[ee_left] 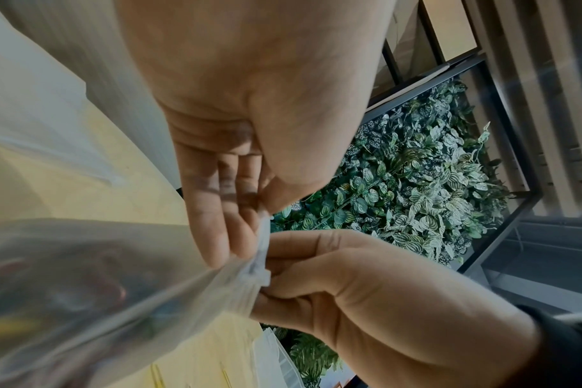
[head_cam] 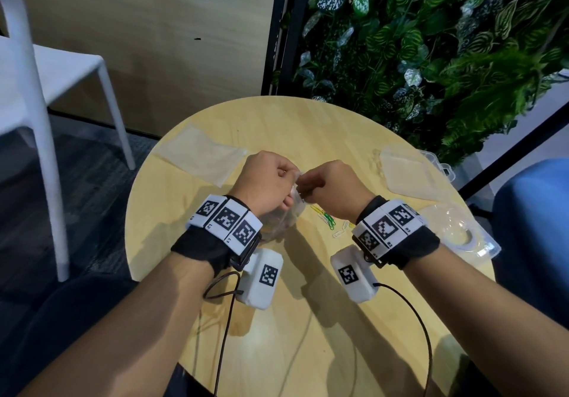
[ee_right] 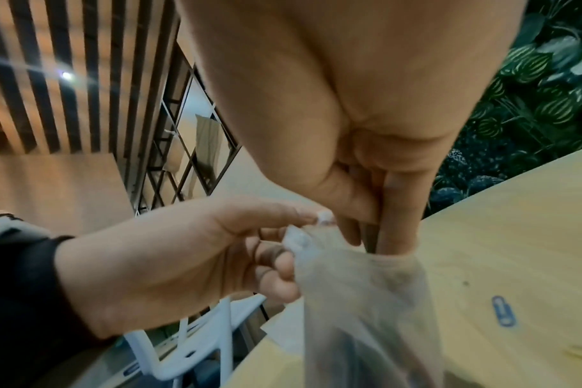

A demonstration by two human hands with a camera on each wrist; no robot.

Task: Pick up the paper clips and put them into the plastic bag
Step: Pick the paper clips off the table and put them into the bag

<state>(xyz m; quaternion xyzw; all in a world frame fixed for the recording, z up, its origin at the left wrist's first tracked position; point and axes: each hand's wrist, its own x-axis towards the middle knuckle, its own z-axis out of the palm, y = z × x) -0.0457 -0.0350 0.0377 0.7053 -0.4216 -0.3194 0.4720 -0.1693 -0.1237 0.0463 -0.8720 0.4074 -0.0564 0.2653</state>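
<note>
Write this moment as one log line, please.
left hand: pinches plastic bag mouth | right hand: pinches bag mouth | loose paper clips: on table

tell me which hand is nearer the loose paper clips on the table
Right. The right hand hovers just above the paper clips; the left hand is farther left, across the plastic bag.

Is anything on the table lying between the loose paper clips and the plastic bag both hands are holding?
Nothing visible does. The loose paper clips lie on bare table just right of the plastic bag, whose mouth the left hand and right hand pinch. The plastic cases sit farther right.
</note>
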